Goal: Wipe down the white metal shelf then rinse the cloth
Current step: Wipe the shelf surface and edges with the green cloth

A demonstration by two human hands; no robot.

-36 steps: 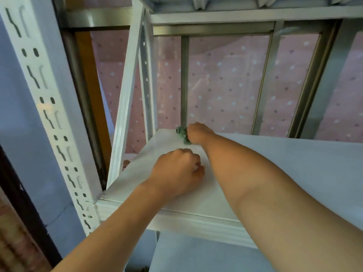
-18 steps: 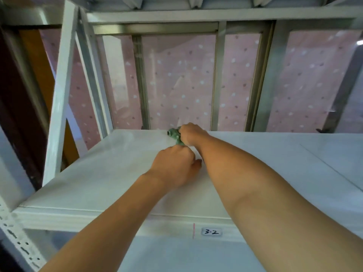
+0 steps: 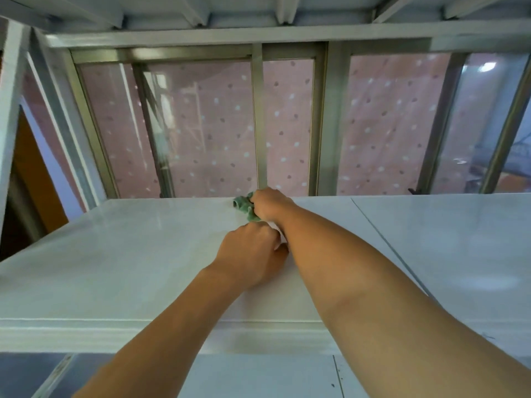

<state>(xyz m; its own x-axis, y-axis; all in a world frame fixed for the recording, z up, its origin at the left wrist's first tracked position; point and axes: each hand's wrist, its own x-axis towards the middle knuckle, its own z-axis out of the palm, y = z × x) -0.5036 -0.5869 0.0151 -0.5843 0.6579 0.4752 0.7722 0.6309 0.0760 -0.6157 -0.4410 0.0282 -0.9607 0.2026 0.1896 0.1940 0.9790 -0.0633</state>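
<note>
On the broad white metal shelf (image 3: 115,254) the left rear looks wiped: the right hand (image 3: 270,202) has slid rightward along the back edge toward mid-shelf, leaving the right half. The left hand (image 3: 253,254) rests curled, its hold hidden. The right fist clenches the bunched green cloth (image 3: 242,206) there, lengthwise front-to-back.
</note>
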